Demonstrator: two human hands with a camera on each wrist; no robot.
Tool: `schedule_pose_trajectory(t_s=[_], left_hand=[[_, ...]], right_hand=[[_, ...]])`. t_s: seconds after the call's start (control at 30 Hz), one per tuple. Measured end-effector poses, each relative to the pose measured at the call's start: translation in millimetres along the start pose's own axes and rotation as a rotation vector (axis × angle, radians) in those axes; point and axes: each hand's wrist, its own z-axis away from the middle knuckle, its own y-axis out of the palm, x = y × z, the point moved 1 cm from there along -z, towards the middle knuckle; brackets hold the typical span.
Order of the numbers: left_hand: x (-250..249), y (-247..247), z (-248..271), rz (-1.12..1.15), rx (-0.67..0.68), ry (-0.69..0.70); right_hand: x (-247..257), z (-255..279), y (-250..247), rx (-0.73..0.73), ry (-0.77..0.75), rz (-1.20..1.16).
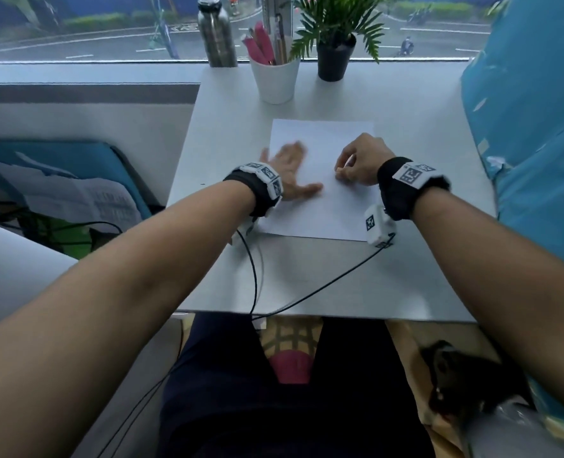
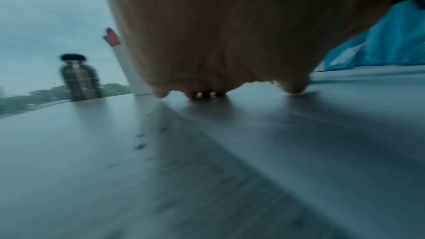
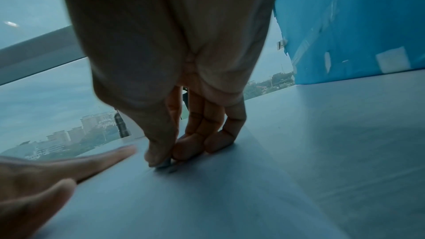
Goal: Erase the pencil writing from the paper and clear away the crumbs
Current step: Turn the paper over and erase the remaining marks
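A white sheet of paper lies in the middle of the white table. My left hand lies flat and spread on the sheet's left part, blurred in the head view. My right hand is curled over the sheet's right part. In the right wrist view its thumb and fingers pinch a small pale eraser whose tip touches the paper. The left hand's fingers reach in beside it. Small dark crumbs are scattered on the surface under the left hand. No pencil marks can be made out.
At the table's far edge stand a white cup of pink pens, a steel bottle and a potted plant. Blue fabric rises along the right side. Black cables trail from my wrists over the near edge.
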Motion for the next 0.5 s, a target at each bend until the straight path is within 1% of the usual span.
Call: schedule_pose_trajectory(t_s=[0.07,0.1,0.13,0.17,0.23,0.27,0.3,0.33,0.43,0.5], left_hand=[[19.7,-2.6,6.4,-0.033,0.011,-0.26],[23.2,-6.2,11.9,-0.048,0.032,-0.333],[22.6,-8.4,16.2,-0.058,0.033,-0.333],[18.8,-9.0,19.2,-0.054,0.007,-0.244],[6.4,-8.7,25.2,0.022,-0.023,0.052],[2.5,-6.7,27.6,0.082,-0.007,0.155],[1.6,-3.7,28.6,0.116,0.016,0.2],[2.4,-0.7,28.3,0.117,0.033,0.201],[3.7,2.5,22.5,0.031,0.065,0.128],[2.0,0.7,20.1,0.008,0.092,0.104]], right_hand=[[2.2,2.7,0.1,-0.007,0.004,0.003],[3.2,3.7,0.3,-0.01,0.007,0.004],[4.0,4.4,0.2,-0.012,0.008,0.005],[4.7,4.5,0.0,-0.012,0.009,0.007],[5.7,3.9,-0.5,-0.02,0.008,0.023],[7.3,3.8,-0.6,-0.031,0.0,0.041],[10.7,3.6,-0.3,-0.045,-0.014,0.06],[15.4,3.2,1.0,-0.056,-0.04,0.075],[31.9,2.2,7.8,-0.032,-0.16,0.074],[40.2,-1.2,11.7,-0.028,-0.196,0.066]])
